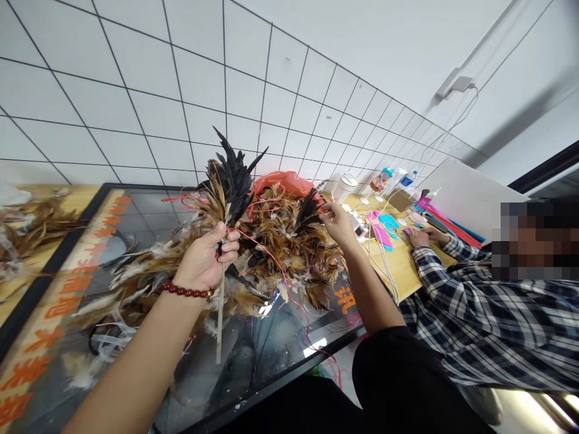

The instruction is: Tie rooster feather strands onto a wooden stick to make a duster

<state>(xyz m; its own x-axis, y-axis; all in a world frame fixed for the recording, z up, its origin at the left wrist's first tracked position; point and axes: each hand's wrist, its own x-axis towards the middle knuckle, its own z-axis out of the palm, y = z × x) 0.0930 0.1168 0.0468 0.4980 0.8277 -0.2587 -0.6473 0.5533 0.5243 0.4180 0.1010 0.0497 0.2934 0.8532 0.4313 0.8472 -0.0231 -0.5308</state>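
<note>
My left hand (pixel 210 256) is closed round a thin wooden stick (pixel 220 319), which stands nearly upright. Black and brown feathers (pixel 233 181) fan out at the top of the stick, above my fist. A red string (pixel 275 262) runs from the stick by my fingers, across the heap and down past the table's front edge. Over the right side of a heap of loose brown feathers (pixel 280 241), my right hand (pixel 338 224) pinches at a tuft of dark feathers (pixel 309 211). Its fingertips are partly hidden.
A red plastic bag (pixel 283 181) lies behind the heap. The dark-framed glass tabletop (pixel 280 343) carries orange lettering. More feathers (pixel 40 226) lie at left. At right are a white lidded cup (pixel 344 185), cables, coloured felt pieces (pixel 384 229) and a person in a plaid shirt (pixel 479 307). A wire grid covers the wall.
</note>
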